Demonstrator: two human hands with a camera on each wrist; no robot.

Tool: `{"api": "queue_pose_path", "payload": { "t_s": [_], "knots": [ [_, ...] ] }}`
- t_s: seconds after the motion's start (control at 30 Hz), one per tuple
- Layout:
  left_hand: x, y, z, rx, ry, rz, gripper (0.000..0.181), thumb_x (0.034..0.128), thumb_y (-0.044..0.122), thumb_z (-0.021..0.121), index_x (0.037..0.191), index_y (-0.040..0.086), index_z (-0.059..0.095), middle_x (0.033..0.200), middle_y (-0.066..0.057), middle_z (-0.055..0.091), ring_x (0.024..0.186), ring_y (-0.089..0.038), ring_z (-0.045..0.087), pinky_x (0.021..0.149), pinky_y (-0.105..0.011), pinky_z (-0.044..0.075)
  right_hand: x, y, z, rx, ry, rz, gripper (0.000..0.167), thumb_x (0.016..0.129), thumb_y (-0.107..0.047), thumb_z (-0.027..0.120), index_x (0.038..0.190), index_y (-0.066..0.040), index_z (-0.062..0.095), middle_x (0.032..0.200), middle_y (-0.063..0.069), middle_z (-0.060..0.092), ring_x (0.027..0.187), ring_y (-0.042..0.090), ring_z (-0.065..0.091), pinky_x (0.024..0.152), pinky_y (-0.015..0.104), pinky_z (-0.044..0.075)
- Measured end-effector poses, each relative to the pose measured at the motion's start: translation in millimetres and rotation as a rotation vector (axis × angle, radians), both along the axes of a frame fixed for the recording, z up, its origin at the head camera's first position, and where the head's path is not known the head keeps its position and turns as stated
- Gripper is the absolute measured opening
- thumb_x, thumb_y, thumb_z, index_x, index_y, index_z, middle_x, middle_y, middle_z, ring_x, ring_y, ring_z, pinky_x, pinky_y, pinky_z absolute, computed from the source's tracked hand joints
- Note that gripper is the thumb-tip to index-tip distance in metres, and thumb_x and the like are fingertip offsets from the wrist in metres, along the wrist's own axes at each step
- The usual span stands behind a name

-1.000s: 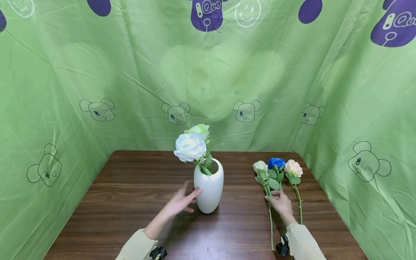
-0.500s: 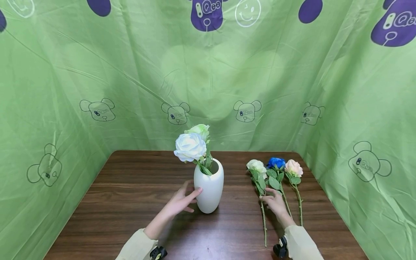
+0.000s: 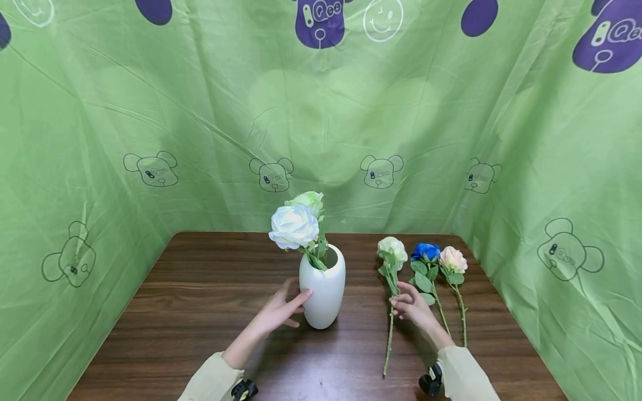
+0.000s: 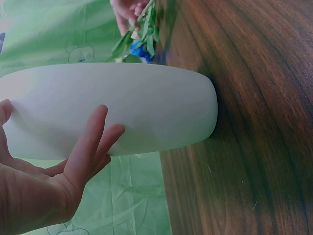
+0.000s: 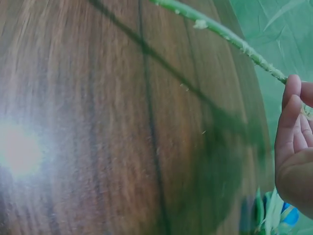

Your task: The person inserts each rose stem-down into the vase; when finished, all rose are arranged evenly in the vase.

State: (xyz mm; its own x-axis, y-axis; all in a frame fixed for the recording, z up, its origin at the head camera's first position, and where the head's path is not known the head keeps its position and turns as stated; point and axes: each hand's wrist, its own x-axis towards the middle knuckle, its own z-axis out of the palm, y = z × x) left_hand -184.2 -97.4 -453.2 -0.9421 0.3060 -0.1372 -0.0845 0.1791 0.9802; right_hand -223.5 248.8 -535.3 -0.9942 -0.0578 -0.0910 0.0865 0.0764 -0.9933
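My left hand [image 3: 277, 310] rests against the left side of a white vase [image 3: 323, 301]. In the left wrist view, its fairly straight, spread fingers [image 4: 88, 142] touch the vase wall. The vase stands upright, with a large white rose [image 3: 294, 226] and a pale green flower [image 3: 308, 201] leaning left out of its mouth. My right hand [image 3: 413, 308] pinches the stem of a cream-white rose [image 3: 393, 250] just below its leaves. In the right wrist view, the thorny stem [image 5: 225, 33] is above the tabletop, casting a shadow; the bloom is out of that view.
To the right, a blue rose [image 3: 425, 252] and a pale pink rose [image 3: 453, 260] lie side by side on the dark wooden table [image 3: 200, 278]. A green printed curtain [image 3: 321, 122] encloses the table's back and sides.
My right hand has moved left with the cream-white rose, drawing it away from the blue one and lifting it. My left hand and the vase have stayed still.
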Motion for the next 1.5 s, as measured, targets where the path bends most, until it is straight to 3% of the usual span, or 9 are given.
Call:
{"api": "queue_pose_path", "payload": {
  "t_s": [0.33,0.53,0.73,0.9,0.97,1.1,1.23,1.3,1.5],
  "knots": [
    [-0.4,0.2,0.0,-0.002,-0.004,-0.004,0.070,0.0839,0.045,0.055,0.135,0.007,0.024,0.127,-0.027,0.035,0.095,-0.040,0.054,0.056,-0.040,0.053,-1.3,-13,22.1,0.025,0.213,0.089,0.054,0.079,0.010,0.054,0.126,-0.004,0.031,0.086,0.025,0.053,0.060,0.021,0.059,0.051,0.034,0.049],
    [-0.4,0.4,0.0,-0.003,-0.004,-0.009,0.070,0.0842,0.045,0.055,0.135,0.008,0.024,0.128,-0.026,0.034,0.096,-0.040,0.054,0.058,-0.044,0.052,3.6,-23,47.3,-0.048,0.260,0.105,0.055,0.080,0.014,0.053,0.128,0.000,0.029,0.084,0.025,0.052,0.059,0.023,0.059,0.050,0.035,0.050],
    [0.8,0.6,3.8,0.003,-0.011,-0.009,0.070,0.0844,0.044,0.055,0.135,0.008,0.023,0.128,-0.026,0.034,0.096,-0.040,0.053,0.057,-0.042,0.053,5.2,-31,72.5,-0.149,0.436,0.130,0.053,0.081,0.012,0.052,0.126,0.006,0.025,0.082,0.022,0.052,0.058,0.022,0.058,0.049,0.033,0.051],
    [9.5,2.2,22.5,0.009,-0.011,-0.012,0.067,0.0859,0.039,0.055,0.134,0.004,0.024,0.127,-0.029,0.034,0.096,-0.043,0.052,0.056,-0.039,0.053,-27.0,-22,53.2,-0.362,0.624,0.206,0.055,0.081,0.005,0.055,0.129,-0.003,0.030,0.087,0.017,0.056,0.059,0.025,0.059,0.048,0.032,0.050],
    [13.8,3.0,30.6,0.003,-0.009,-0.014,0.066,0.0865,0.038,0.055,0.134,0.003,0.024,0.126,-0.030,0.034,0.097,-0.044,0.051,0.057,-0.039,0.053,-31.0,-25,59.8,-0.438,0.658,0.203,0.055,0.081,0.002,0.058,0.128,-0.004,0.031,0.088,0.018,0.056,0.059,0.026,0.058,0.048,0.031,0.049],
    [17.3,3.5,36.7,-0.006,-0.007,-0.015,0.066,0.0868,0.037,0.055,0.133,0.002,0.025,0.126,-0.030,0.035,0.097,-0.044,0.051,0.058,-0.039,0.053,-10.9,-49,113.4,-0.504,0.627,0.089,0.050,0.081,0.002,0.058,0.123,-0.002,0.032,0.084,0.014,0.057,0.057,0.021,0.057,0.050,0.026,0.049],
    [11.1,2.2,24.4,0.004,-0.006,-0.011,0.067,0.0860,0.039,0.055,0.134,0.004,0.025,0.126,-0.029,0.035,0.096,-0.043,0.052,0.057,-0.040,0.053,3.4,-66,161.0,-0.639,0.526,-0.019,0.042,0.084,0.009,0.051,0.118,-0.008,0.032,0.083,0.010,0.057,0.057,0.017,0.057,0.051,0.021,0.048],
    [6.0,1.0,14.1,0.010,-0.007,-0.007,0.068,0.0854,0.041,0.055,0.134,0.006,0.024,0.127,-0.027,0.035,0.096,-0.042,0.053,0.056,-0.040,0.053,3.1,-70,174.4,-0.706,0.500,-0.066,0.043,0.084,0.011,0.049,0.118,-0.010,0.031,0.083,0.010,0.056,0.057,0.017,0.056,0.051,0.021,0.047],
    [3.4,0.7,8.8,0.000,-0.004,-0.008,0.067,0.0854,0.042,0.055,0.134,0.007,0.025,0.126,-0.027,0.036,0.096,-0.042,0.053,0.057,-0.042,0.053,-5.6,-79,195.5,-0.771,0.552,-0.155,0.049,0.083,0.007,0.054,0.122,-0.009,0.030,0.084,0.011,0.054,0.057,0.017,0.057,0.050,0.019,0.046]
  ]
}}
